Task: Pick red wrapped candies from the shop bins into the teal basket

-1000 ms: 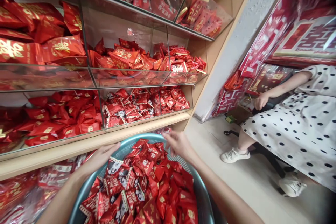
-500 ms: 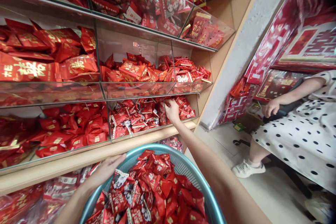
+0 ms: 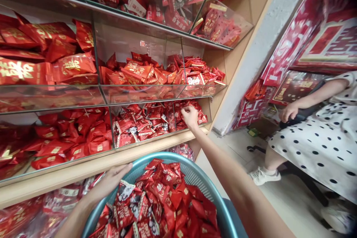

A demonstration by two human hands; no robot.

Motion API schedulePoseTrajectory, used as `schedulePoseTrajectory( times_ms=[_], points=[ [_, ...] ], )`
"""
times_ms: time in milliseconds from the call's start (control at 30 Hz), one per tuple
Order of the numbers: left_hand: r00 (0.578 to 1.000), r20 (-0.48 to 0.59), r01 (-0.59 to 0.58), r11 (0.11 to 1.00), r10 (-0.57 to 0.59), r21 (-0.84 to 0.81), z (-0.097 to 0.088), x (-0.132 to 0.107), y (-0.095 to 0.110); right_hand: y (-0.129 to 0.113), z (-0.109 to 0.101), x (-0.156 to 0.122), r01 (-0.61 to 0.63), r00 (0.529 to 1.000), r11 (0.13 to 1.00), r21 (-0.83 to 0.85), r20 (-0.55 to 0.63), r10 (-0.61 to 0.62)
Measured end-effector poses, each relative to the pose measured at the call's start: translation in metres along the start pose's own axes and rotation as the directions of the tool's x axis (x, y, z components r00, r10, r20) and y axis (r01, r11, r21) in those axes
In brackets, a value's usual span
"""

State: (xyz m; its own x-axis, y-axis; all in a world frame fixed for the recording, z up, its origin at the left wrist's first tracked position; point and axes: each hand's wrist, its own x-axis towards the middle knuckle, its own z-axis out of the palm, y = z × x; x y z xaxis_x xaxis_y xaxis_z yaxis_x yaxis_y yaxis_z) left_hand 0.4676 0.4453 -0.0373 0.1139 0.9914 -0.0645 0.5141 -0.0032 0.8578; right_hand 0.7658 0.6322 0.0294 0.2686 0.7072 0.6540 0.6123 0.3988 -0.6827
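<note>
A teal plastic basket (image 3: pixel 205 178) sits low in front of me, heaped with small red wrapped packets (image 3: pixel 167 197). Some carry panda pictures and gold lettering. My left hand (image 3: pixel 115 176) lies against its left rim, fingers stretched out and together. Up at the lowest shelf, my right hand (image 3: pixel 190 116) reaches into the right-end compartment among red packets (image 3: pixel 202 111). Its fingers are curled inward, and what they hold, if anything, is hidden. Panda-print packets (image 3: pixel 139 122) fill the compartment just left of that hand.
Glass-fronted shelves (image 3: pixel 55 95) with dividers hold more red packets above and to the left. A wooden ledge (image 3: pixel 150 147) runs below them. At the right sits a person in a dotted dress (image 3: pixel 315 152), near a wall hung with red decorations (image 3: pixel 290 44).
My right hand has shifted slightly right, from beside the divider to over the right-end compartment. My left hand stays at the basket's rim. The view has shifted a little.
</note>
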Motion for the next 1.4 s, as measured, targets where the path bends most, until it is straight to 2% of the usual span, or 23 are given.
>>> schedulePoseTrajectory(
  times_ms=[200,433,800,967,1100,1200,1333,1400],
  points=[
    [1.0,-0.017,-0.009,1.0,0.009,-0.002,0.0,0.006,-0.012,0.025,-0.006,-0.005,-0.045,0.996,0.997,0.06,-0.075,0.049],
    [1.0,-0.005,0.014,1.0,-0.014,-0.002,0.001,0.008,-0.012,0.032,-0.008,-0.007,-0.075,0.988,0.986,0.149,-0.124,0.094],
    [0.999,0.004,0.054,0.998,-0.054,-0.023,0.002,-0.003,0.008,0.029,-0.014,-0.009,-0.117,0.978,0.932,0.343,-0.122,0.168],
    [0.996,0.007,0.085,0.996,-0.085,-0.018,0.002,-0.003,0.006,0.011,-0.031,-0.02,-0.171,0.972,0.873,0.456,-0.069,0.226],
    [0.994,0.006,0.109,0.994,-0.108,-0.017,0.002,-0.001,0.002,-0.018,-0.055,-0.053,-0.232,0.973,0.801,0.551,0.114,0.203],
    [0.991,0.002,0.134,0.991,-0.134,-0.023,0.003,-0.001,0.003,-0.04,-0.077,-0.079,-0.238,0.967,0.822,0.518,0.207,0.149],
    [0.99,0.002,0.142,0.99,-0.142,-0.016,0.003,-0.002,0.005,-0.06,-0.104,-0.097,-0.155,0.985,0.879,0.452,0.141,0.101],
    [0.99,0.005,0.139,0.99,-0.139,-0.008,0.004,-0.002,0.004,-0.064,-0.111,-0.103,-0.174,0.979,0.882,0.438,0.175,0.106]
  ],
)
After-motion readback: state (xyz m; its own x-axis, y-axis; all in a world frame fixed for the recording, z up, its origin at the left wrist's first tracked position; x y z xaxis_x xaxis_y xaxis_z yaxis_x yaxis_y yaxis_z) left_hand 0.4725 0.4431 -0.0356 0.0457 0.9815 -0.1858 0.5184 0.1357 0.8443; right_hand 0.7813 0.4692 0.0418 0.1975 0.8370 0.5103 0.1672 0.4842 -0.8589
